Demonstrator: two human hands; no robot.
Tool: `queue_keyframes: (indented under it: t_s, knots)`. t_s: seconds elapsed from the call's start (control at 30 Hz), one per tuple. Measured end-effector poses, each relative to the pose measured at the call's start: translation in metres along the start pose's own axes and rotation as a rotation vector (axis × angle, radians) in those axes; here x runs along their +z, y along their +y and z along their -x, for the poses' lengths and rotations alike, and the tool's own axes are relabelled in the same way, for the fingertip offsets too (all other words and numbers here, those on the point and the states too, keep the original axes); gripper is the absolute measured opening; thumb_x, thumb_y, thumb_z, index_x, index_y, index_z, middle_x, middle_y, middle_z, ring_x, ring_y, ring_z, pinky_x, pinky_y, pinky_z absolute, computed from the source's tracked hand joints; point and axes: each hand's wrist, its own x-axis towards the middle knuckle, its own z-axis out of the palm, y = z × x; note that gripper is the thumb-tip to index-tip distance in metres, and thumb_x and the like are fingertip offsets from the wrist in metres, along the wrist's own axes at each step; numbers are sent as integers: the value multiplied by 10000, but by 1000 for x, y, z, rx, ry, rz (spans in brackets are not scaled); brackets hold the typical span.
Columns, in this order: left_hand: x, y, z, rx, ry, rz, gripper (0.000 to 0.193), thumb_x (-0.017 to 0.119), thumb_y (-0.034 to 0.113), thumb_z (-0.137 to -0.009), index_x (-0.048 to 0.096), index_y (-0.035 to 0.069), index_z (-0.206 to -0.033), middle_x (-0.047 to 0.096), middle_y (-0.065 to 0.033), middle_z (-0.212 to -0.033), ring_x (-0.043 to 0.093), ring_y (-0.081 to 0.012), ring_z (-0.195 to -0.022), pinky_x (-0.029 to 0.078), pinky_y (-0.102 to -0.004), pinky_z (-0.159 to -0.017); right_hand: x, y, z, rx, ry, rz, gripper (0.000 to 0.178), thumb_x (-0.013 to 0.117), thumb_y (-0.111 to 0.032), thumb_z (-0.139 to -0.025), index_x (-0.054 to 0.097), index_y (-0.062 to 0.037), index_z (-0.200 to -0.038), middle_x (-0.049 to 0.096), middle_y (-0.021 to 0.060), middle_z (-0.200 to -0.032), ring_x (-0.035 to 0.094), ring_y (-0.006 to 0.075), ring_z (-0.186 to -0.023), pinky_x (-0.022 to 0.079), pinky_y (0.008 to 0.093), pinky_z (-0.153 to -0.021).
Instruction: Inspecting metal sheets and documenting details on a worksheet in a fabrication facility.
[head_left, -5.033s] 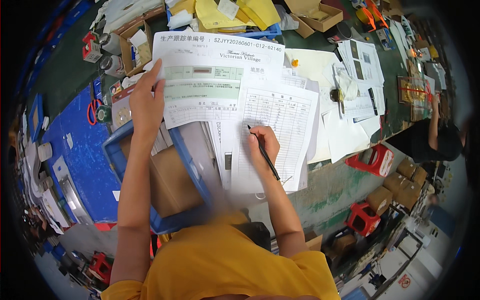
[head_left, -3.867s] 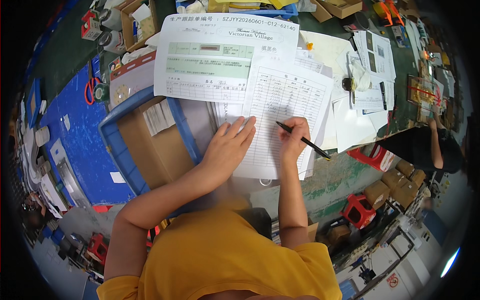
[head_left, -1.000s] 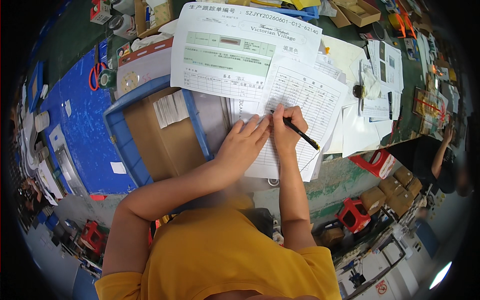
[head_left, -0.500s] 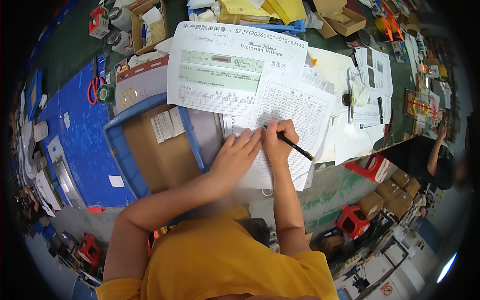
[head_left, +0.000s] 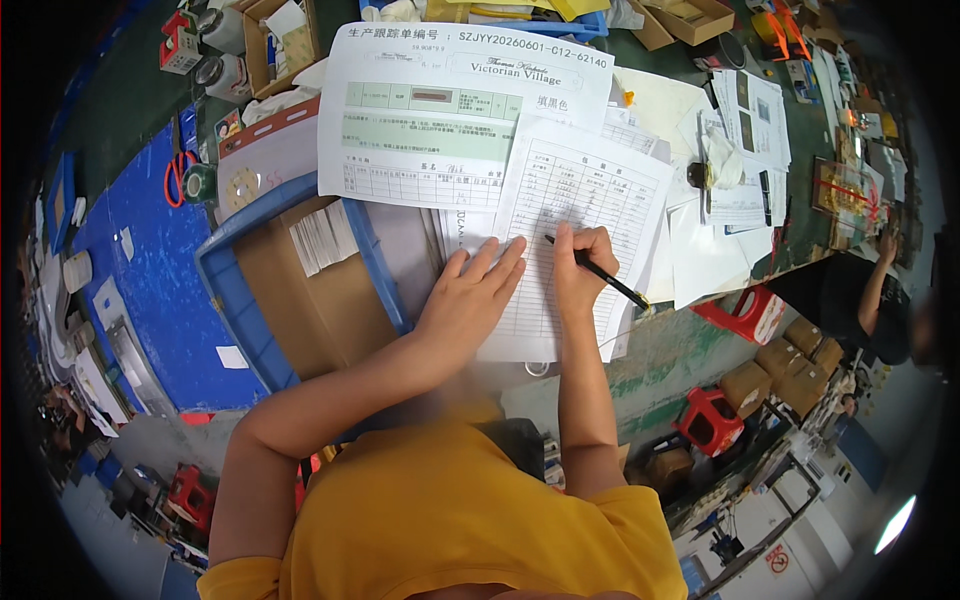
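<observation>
My right hand (head_left: 584,270) is closed round a black pen (head_left: 622,288), its tip close to the ruled table on a white form (head_left: 535,310). Handwriting fills some of the form's upper rows. My left hand (head_left: 470,300) lies flat on the form's left edge, fingers spread. Beyond it lies a larger printed sheet (head_left: 420,120) with a green band, partly overlapped by the form. Left of my left hand, a blue tray (head_left: 385,265) holds brown cardboard and a stack of white slips (head_left: 323,238).
Red-handled scissors (head_left: 178,178) and a roll of green tape (head_left: 199,183) lie beside a blue mat (head_left: 175,320). Loose papers (head_left: 745,130) cover the table's right side. Red stools (head_left: 712,420) and cardboard boxes (head_left: 748,388) stand below. A person's arm (head_left: 876,285) shows at far right.
My right hand and pen have shifted right across the form, away from my left hand. The whole table appears slightly higher and further left in view.
</observation>
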Motion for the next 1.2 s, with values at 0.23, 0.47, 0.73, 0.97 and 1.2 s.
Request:
queue_keyframes:
  t_s: [0.23, 0.47, 0.73, 0.97, 1.2]
  knots:
    - [-1, 0, 1, -10, -16, 0, 505, 552, 26, -742, 487, -1, -1243, 345, -100, -1410, 401, -281, -1200, 369, -392, -932, 4, 0, 0, -21, 50, 106, 338, 673, -146, -818, 432, -65, -596, 462, 2, -497, 380, 65, -456, 326, 227, -435]
    - [2, 2, 0, -13, -12, 3, 503, 544, 34, -753, 481, 3, -1252, 339, -100, -1414, 399, -280, -1206, 363, -398, -941, 4, -2, -2, -37, 20, 156, 331, 668, -138, -821, 431, -62, -601, 444, 11, -483, 380, 79, -426, 323, 230, -419]
    - [0, 0, 0, 3, -10, -17, 504, 540, 35, -752, 480, -2, -1251, 342, -105, -1408, 401, -278, -1202, 362, -396, -943, 2, -3, -2, -27, 19, 135, 332, 665, -138, -823, 430, -64, -601, 445, 5, -484, 374, 72, -435, 323, 230, -422]
    - [-1, 1, 0, 2, -7, -18, 499, 540, 34, -752, 484, -2, -1246, 346, -104, -1406, 409, -277, -1196, 365, -397, -939, 0, 3, 1, 14, 80, 130, 337, 665, -152, -826, 432, -60, -601, 458, 6, -491, 376, 69, -449, 322, 228, -429]
    - [-1, 1, 0, -2, -11, -19, 497, 542, 33, -753, 485, 2, -1245, 342, -103, -1411, 406, -278, -1199, 367, -392, -935, 3, -2, -2, -11, 43, 123, 343, 662, -143, -824, 423, -60, -591, 444, 5, -486, 362, 71, -441, 311, 231, -422]
